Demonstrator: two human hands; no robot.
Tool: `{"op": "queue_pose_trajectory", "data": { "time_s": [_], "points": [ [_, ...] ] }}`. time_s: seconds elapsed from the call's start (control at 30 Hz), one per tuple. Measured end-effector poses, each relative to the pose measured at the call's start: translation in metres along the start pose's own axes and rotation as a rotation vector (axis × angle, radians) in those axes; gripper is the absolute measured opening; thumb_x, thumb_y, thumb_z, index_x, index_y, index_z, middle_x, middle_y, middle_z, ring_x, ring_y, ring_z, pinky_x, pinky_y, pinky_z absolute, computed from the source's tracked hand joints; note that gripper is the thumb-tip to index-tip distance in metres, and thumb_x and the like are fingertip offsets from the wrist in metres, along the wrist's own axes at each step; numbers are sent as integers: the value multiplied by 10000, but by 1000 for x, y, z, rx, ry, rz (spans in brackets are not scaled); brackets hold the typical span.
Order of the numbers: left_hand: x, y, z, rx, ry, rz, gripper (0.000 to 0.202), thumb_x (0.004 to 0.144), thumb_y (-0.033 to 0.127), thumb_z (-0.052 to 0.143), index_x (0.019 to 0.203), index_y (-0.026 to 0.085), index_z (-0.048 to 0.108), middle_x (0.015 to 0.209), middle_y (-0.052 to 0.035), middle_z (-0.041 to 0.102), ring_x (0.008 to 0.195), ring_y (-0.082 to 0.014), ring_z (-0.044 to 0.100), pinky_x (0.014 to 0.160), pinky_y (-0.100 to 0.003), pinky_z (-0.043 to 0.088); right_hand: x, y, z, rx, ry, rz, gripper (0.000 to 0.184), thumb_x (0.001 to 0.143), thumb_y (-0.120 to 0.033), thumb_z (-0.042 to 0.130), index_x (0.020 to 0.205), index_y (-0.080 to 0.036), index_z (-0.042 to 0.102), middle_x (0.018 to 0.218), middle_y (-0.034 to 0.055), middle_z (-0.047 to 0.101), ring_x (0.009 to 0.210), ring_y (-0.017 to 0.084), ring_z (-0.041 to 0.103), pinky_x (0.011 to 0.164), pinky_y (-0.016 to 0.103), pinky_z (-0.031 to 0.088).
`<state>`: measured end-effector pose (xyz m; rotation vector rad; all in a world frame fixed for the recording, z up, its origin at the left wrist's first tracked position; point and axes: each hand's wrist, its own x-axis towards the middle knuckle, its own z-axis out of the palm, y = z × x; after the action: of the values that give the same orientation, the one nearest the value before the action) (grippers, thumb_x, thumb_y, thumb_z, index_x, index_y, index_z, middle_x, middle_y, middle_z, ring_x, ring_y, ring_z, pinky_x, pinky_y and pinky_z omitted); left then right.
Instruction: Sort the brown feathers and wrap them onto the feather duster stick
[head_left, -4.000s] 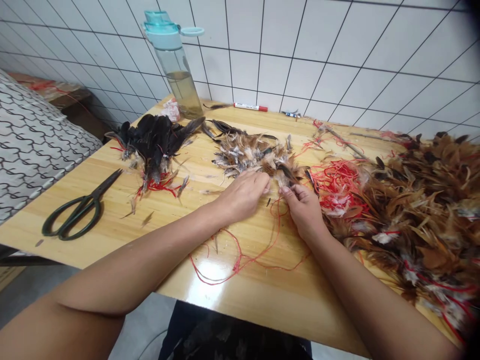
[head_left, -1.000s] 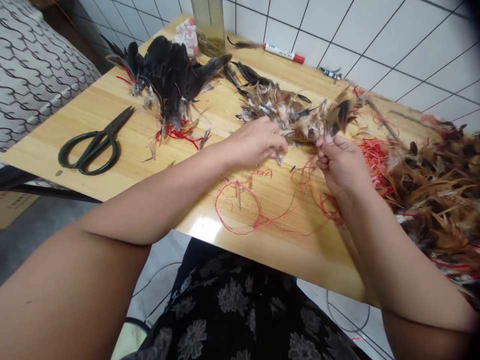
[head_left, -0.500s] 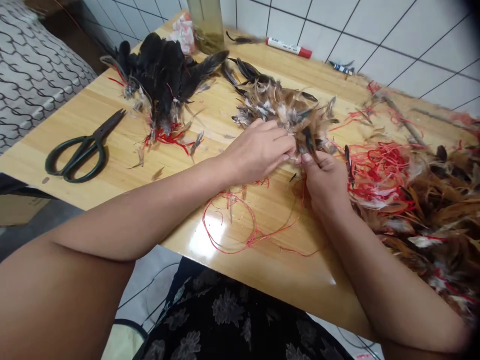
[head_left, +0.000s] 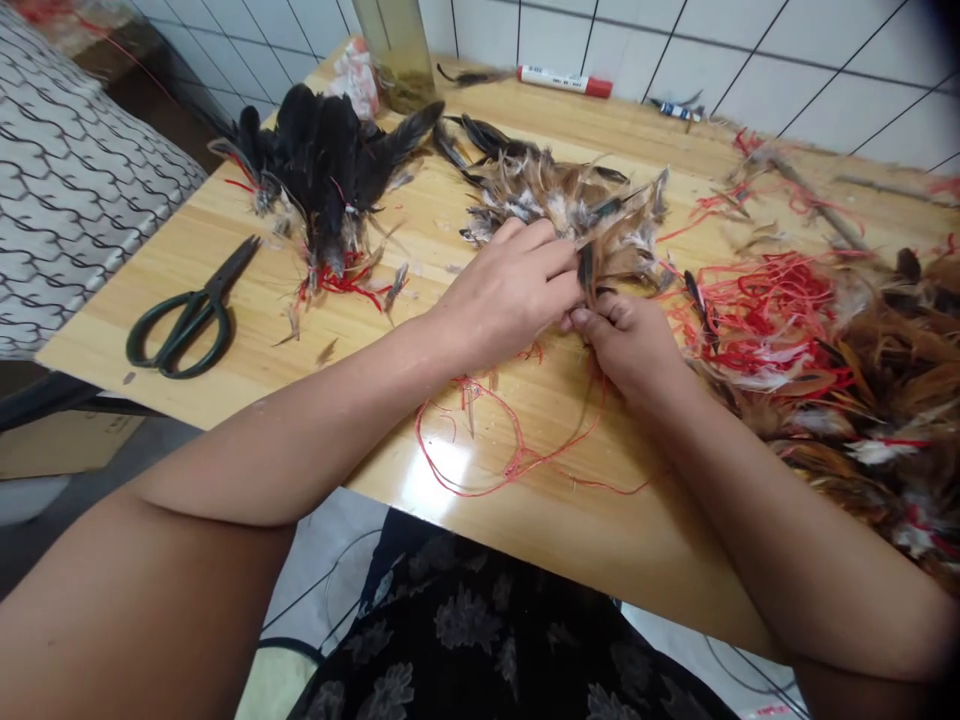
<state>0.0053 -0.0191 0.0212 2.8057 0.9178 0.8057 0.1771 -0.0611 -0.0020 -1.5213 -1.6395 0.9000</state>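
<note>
Above wooden table (head_left: 637,545), right hand (head_left: 634,342) pinches feather tuft (head_left: 587,270) near base; left hand (head_left: 510,290) curled beside it, fingertips hidden, hold unclear. Best keep pinch firm, feathers aligned, red thread (head_left: 516,463) untangled.

The left hand (head_left: 514,285) and right hand (head_left: 634,340) are bare, and the 2 are close together at the tips. The left one is back up, with fingers (head_left: 556,262) curled down. The right one pinches with its thumb (head_left: 590,322). The left arm (head_left: 330,430) bends at the elbow (head_left: 217,505).
</note>
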Motion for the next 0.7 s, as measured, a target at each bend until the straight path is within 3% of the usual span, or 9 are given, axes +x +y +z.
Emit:
{"op": "queue_pose_trajectory", "data": {
  "time_s": [0.17, 0.27, 0.37, 0.53, 0.7],
  "points": [
    [-3, -21, -16, 138, 255, -50, 150, 949, 325, 508, 1033, 256, 611, 1089, -87, 624, 1064, -266, 549, 929, -481, 449, 5, 5, -4, 241, 57, 123, 256, 856, -398, 571, 684, -209, 584, 576, -35, 387, 555, 121, 352, 583, 277, 278],
    [-7, -42, -19, 185, 334, -88, 131, 949, 314, 514, 1033, 251, 592, 1039, -86, 610, 1028, -257, 524, 928, -490, 436, 9, 6, -10, 395, 51, 160, 340, 838, -535, 588, 707, -223, 545, 570, -37, 351, 531, 124, 318, 552, 278, 252],
    [-10, -52, -12, 184, 265, -79, 124, 952, 304, 502, 965, 231, 601, 961, -76, 599, 962, -241, 521, 897, -474, 439, 11, 6, -12, 441, 82, 140, 385, 815, -598, 598, 723, -229, 537, 576, -36, 349, 534, 126, 309, 540, 281, 246],
    [-8, -49, 5, 153, 94, -20, 159, 922, 232, 494, 952, 237, 650, 891, -67, 595, 918, -238, 533, 822, -428, 458, 8, 5, -8, 452, 92, 125, 361, 842, -570, 582, 742, -224, 554, 588, -35, 358, 533, 123, 296, 539, 281, 235],
    [-2, -54, 14, 74, 94, -10, 161, 912, 233, 489, 873, 228, 645, 842, -85, 591, 944, -254, 541, 792, -426, 468, 7, 8, -4, 395, 120, 88, 301, 871, -480, 584, 726, -216, 595, 594, -27, 386, 550, 127, 334, 559, 280, 263]
  ]
}}
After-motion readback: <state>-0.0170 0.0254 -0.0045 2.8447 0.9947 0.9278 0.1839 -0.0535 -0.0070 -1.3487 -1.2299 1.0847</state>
